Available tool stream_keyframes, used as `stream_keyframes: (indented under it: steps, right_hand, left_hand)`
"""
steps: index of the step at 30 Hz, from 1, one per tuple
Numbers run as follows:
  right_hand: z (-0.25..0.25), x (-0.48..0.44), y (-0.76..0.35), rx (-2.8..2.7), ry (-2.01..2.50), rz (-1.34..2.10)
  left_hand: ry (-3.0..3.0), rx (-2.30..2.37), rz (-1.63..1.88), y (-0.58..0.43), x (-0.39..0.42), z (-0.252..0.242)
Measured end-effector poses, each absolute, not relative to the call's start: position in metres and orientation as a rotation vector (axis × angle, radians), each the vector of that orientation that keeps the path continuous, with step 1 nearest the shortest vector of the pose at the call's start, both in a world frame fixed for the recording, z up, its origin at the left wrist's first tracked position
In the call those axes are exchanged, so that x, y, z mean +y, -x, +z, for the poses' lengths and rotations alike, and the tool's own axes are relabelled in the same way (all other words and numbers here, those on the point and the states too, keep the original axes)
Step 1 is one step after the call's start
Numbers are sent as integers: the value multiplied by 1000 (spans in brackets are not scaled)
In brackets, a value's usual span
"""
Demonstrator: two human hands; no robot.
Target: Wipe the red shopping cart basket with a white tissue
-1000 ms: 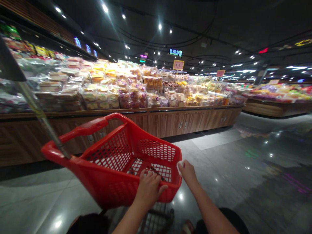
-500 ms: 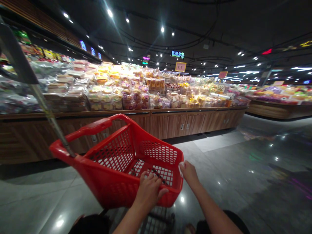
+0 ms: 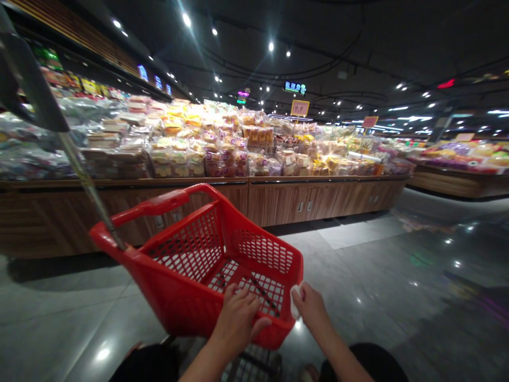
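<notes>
A red plastic shopping cart [image 3: 175,305] stands in front of me, its basket walls and floor pierced with a grid of holes. My left hand [image 3: 238,313] is hooked over the near side rim, fingers on the inside and thumb on the outside. In my right hand [image 3: 312,305], a crumpled white cloth [image 3: 295,302] is pinched between the fingers. It is pressed to the rim at the cart's right end. The cart's handle [image 3: 159,204] lies at the far left, away from both hands.
A wooden display counter [image 3: 278,201] piled with bagged baked goods [image 3: 222,154] runs behind the cart. A grey pole [image 3: 85,180] slants down to the cart at left. Another display [image 3: 457,172] stands at the far right. Grey tiled floor [image 3: 382,270] reflects the lights.
My right hand has slid the white cloth along the end rim toward me. My left hand stays on the near rim. The view has shifted slightly.
</notes>
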State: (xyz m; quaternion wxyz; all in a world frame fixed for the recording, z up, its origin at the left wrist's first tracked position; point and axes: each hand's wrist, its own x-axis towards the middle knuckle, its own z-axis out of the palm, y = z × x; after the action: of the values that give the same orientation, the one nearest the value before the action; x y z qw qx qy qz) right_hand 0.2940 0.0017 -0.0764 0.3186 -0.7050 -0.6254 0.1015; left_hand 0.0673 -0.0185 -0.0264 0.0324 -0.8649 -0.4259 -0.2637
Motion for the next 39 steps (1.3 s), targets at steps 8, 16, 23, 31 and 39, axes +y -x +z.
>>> stream_keyframes:
  steps: [8, 16, 23, 31, 39]
  right_hand:
    - [-48, 67, -329, -1612, 2002, 139]
    - [-49, 78, -333, -1688, 1998, 131]
    - [-71, 32, -310, -1688, 1936, 174]
    - [-66, 46, -318, -1547, 1857, 178]
    - [-63, 54, -314, -1608, 1813, 235]
  left_hand:
    - [2748, -1339, -763, -64, -27, -29]
    - [2731, -1270, -777, -53, -24, -28]
    - [2752, -1169, -783, -29, -23, -27]
    - [2869, -1169, -612, -12, -27, -10]
    - [2657, -1591, -604, -34, -32, 4]
